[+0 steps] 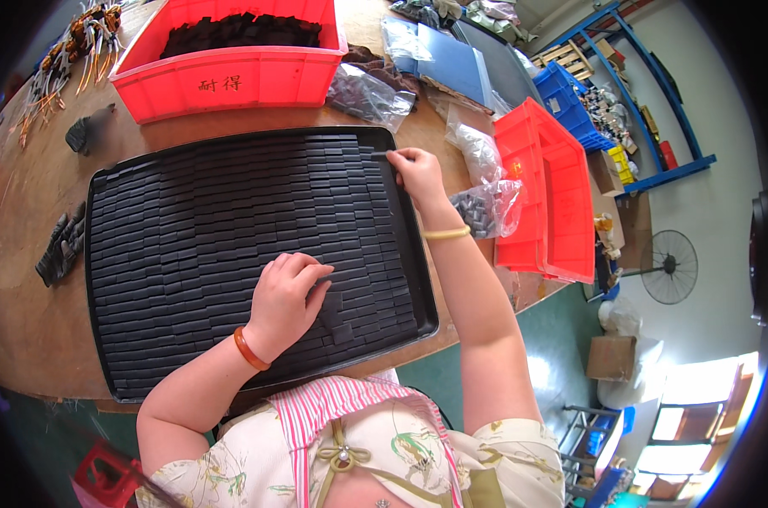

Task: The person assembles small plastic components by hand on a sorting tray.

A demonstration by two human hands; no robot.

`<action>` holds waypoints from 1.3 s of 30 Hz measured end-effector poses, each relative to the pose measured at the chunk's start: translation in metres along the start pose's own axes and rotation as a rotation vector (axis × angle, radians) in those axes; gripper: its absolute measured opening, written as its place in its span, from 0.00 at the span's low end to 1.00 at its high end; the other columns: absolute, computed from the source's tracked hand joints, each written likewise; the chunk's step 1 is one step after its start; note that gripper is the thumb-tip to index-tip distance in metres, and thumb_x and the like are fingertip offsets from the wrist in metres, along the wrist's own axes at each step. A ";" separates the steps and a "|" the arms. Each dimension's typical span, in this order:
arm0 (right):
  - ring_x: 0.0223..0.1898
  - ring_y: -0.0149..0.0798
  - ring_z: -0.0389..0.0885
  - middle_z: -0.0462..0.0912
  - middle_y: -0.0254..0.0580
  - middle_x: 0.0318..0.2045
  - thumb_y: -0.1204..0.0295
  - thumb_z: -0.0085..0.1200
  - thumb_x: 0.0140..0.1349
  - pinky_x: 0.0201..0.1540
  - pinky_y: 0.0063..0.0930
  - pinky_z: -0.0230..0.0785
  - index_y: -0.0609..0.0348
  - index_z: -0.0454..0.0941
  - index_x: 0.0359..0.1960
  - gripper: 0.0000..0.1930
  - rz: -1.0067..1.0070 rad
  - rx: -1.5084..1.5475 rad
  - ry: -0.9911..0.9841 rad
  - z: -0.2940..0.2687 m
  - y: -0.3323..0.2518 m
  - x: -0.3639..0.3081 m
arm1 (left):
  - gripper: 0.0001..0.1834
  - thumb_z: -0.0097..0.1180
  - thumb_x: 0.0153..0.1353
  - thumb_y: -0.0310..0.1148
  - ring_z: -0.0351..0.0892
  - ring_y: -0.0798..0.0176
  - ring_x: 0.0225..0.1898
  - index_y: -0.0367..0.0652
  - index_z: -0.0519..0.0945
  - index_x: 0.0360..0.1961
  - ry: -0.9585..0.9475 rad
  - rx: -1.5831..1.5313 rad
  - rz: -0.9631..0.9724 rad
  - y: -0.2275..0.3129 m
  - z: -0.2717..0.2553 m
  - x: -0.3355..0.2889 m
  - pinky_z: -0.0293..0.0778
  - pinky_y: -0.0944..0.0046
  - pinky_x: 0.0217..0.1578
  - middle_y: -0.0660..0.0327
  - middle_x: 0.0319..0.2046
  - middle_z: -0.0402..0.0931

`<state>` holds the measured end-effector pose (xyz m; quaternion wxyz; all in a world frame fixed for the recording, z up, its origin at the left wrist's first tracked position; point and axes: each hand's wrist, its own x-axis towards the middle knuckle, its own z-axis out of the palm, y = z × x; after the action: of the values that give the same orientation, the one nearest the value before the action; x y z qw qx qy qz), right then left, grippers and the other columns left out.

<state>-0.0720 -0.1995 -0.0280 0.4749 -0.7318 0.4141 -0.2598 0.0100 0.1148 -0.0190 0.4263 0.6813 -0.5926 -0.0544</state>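
A wide black tray [428, 296] lies on the table in front of me, filled with rows of small black rectangular pieces [223, 229]. At the tray's far right corner my right hand [419, 175] is closed, its thumb and forefinger pinching a small black piece at the end of a row. Over the right-middle of the rows hovers my left hand [287, 298], fingers curled together and thumb beneath; what they hold, if anything, is hidden. Just right of it, a few loose black pieces [340, 322] lie crooked on top of the rows.
Behind the tray stands a red bin [232, 85] of black pieces. Another red bin [541, 199] stands at the right, beside clear plastic bags [490, 207]. Dark gloves [60, 250] lie left of the tray. Wire bundles [83, 51] and a blue folder [443, 59] are farther back.
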 end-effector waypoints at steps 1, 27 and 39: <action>0.18 0.27 0.76 0.81 0.37 0.19 0.67 0.64 0.59 0.23 0.25 0.67 0.66 0.86 0.36 0.12 0.014 0.010 0.036 0.005 0.005 0.015 | 0.11 0.66 0.55 0.25 0.77 0.55 0.43 0.41 0.82 0.41 0.005 0.001 0.002 -0.001 0.001 0.000 0.74 0.57 0.46 0.58 0.39 0.78; 0.20 0.27 0.74 0.80 0.39 0.31 0.68 0.56 0.66 0.17 0.20 0.60 0.63 0.78 0.45 0.12 0.141 0.205 -0.207 -0.014 -0.020 0.005 | 0.07 0.67 0.54 0.29 0.78 0.56 0.36 0.42 0.81 0.32 -0.186 0.085 -0.204 -0.003 -0.016 -0.001 0.75 0.57 0.41 0.59 0.31 0.77; 0.21 0.22 0.72 0.78 0.32 0.27 0.67 0.52 0.72 0.20 0.15 0.62 0.61 0.77 0.50 0.12 0.367 0.331 -0.684 0.015 -0.049 -0.180 | 0.05 0.61 0.64 0.28 0.79 0.69 0.29 0.37 0.82 0.38 0.015 -0.666 -0.529 0.000 -0.012 0.007 0.75 0.71 0.33 0.60 0.29 0.82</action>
<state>-0.1368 -0.0293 0.0130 0.7345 -0.6039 0.3087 0.0239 0.0188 0.1150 -0.0087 0.5986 0.6354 -0.3444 -0.3454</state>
